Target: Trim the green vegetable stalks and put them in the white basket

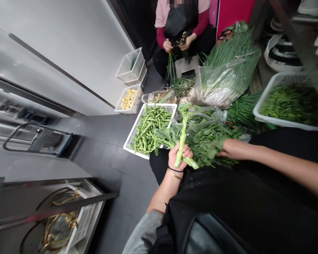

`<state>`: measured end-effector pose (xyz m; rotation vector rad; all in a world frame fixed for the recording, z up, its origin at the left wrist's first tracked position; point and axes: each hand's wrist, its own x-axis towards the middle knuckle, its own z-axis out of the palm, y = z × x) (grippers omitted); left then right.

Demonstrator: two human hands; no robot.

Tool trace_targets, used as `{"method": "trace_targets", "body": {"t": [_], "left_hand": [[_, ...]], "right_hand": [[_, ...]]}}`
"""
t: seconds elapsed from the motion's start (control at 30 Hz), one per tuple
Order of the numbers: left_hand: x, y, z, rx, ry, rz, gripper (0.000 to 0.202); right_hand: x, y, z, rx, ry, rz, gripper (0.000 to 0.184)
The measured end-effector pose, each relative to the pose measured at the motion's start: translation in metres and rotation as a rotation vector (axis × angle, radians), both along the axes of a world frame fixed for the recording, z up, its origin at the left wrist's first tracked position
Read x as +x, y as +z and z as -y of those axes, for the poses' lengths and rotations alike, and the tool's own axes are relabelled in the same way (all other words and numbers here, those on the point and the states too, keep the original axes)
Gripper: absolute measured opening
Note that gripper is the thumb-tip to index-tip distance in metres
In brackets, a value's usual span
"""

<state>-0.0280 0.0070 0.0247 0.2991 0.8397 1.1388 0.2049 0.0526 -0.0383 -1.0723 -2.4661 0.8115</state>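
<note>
My left hand [178,155] is closed around pale green broccolini stalks. One thick broccolini [184,128] stands up from the fist with its floret at the top, and a second stalk end [191,162] sticks out low on the right. Leafy broccolini [166,135] spreads left of the fist. My right hand [229,148], blurred by motion, hovers at the pile of loose green leaves [204,141], its fingers closed on a smeared green leaf [218,144]. Beside my left knee, a white perforated basket [129,143] holds many cut green stalks [152,123].
Opposite me a seated person [181,21] handles thin green stalks. A plastic bag of scallions [222,83] stands at the right, near a white basket of leafy greens [257,113]. White crates [131,76] and a basket of potatoes [128,98] line the wall. A metal rack [95,204] is lower left.
</note>
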Motion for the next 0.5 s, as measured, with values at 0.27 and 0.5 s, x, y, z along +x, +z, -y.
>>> {"method": "trace_targets", "body": {"t": [0.27,0.5], "left_hand": [[0.011,-0.001,0.007,0.117,-0.156,0.008,0.031],[0.016,-0.007,0.008,0.159,0.150,-0.169,0.028]], "right_hand": [[-0.037,0.075,-0.057,-0.327,-0.317,-0.545,0.041],[-0.081,0.059,-0.011,0.395,-0.269,-0.140,0.038]]}}
